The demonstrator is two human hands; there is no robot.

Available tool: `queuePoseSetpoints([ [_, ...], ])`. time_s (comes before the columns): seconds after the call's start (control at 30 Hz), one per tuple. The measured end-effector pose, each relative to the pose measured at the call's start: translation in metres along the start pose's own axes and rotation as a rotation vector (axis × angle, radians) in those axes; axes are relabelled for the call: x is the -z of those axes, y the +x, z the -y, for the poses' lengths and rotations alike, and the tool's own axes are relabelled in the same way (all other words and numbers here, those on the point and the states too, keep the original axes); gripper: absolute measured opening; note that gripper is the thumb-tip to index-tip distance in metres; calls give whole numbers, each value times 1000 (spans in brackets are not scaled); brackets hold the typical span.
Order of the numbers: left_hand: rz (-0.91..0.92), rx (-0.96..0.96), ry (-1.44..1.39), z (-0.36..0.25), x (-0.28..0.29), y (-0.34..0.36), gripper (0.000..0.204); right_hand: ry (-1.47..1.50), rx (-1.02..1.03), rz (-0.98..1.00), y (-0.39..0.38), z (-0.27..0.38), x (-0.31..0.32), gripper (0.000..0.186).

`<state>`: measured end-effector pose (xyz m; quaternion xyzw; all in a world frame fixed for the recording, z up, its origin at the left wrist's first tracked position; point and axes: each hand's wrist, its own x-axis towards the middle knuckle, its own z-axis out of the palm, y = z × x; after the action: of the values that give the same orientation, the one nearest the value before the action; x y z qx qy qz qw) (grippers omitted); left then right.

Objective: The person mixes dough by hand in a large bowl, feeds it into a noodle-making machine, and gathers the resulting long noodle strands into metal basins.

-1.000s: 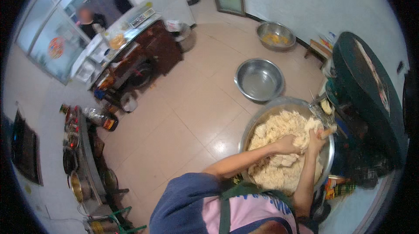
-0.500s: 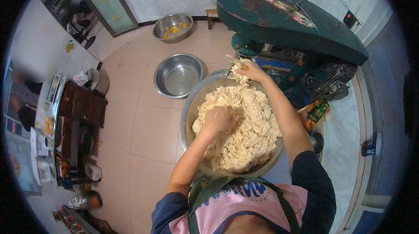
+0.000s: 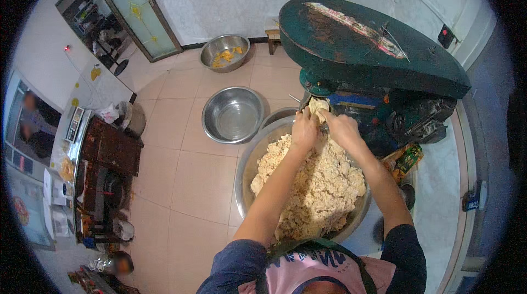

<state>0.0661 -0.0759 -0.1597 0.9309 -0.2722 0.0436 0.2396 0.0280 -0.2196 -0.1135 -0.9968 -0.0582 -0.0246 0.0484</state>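
From the dough (image 3: 324,192), a crumbly, pale mass heaped in the round metal basin (image 3: 242,176), the left hand (image 3: 305,129) has been lifted since a moment ago and brought beside the right hand (image 3: 341,129). Both forearms are stretched forward over the basin, converging. The hands are held close together, touching a pale lump (image 3: 319,106) at its far edge; whether fingers are closed on it cannot be told. Beyond, a rounded, scuffed green housing (image 3: 362,41) is seen.
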Motion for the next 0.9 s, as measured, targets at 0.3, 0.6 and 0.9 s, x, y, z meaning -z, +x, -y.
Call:
queuePoseSetpoints([
  [0.3, -205, -72, 202, 27, -27, -1, 32, 63, -49, -14, 82, 9, -46, 20],
  [0.6, 70, 33, 177, 4, -31, -3, 35, 2, -99, -85, 36, 27, -4, 25],
  [0.9, -100, 0, 351, 21, -34, -20, 48, -179, 68, -1, 47, 28, 5, 25],
])
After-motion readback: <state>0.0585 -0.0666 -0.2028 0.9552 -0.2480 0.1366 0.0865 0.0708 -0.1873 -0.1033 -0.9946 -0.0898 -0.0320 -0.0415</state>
